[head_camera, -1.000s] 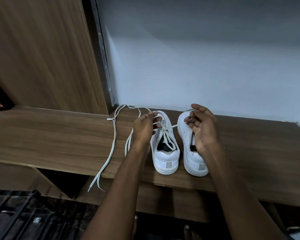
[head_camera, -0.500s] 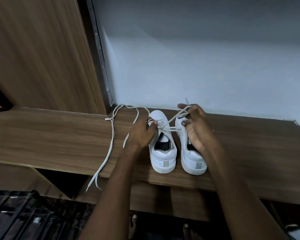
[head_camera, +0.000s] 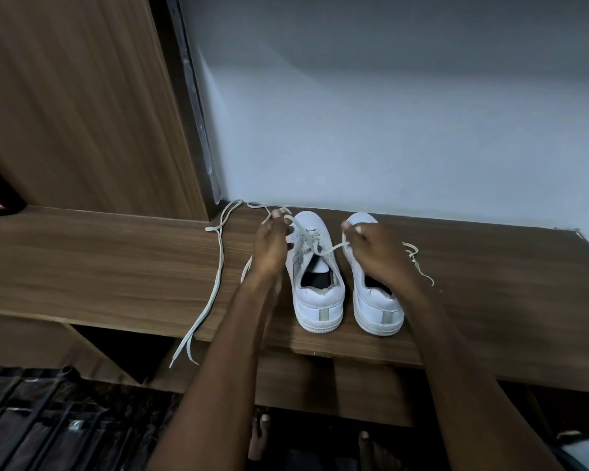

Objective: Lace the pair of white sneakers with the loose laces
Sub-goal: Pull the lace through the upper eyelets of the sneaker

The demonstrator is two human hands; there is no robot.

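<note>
Two white sneakers stand side by side on a wooden shelf (head_camera: 116, 266), heels toward me. The left sneaker (head_camera: 317, 283) has a lace crossed through its upper eyelets. My left hand (head_camera: 272, 246) pinches one end of that lace just left of the shoe's toe. My right hand (head_camera: 374, 249) hovers over the right sneaker (head_camera: 378, 311) and pinches the other end, which runs taut from the left shoe. The lace tail (head_camera: 419, 263) trails right of my right hand. A second loose lace (head_camera: 215, 266) lies left of the shoes and hangs over the shelf's front edge.
A white wall rises right behind the shoes. A tall wooden panel (head_camera: 82, 113) stands at the left rear. Below the shelf are a dark floor, a metal grille (head_camera: 31, 419) and my bare toes (head_camera: 262, 426).
My right hand has drawn the lace end out to the right over the right sneaker, and the tail now lies on the shelf. My left hand has shifted slightly up toward the toe.
</note>
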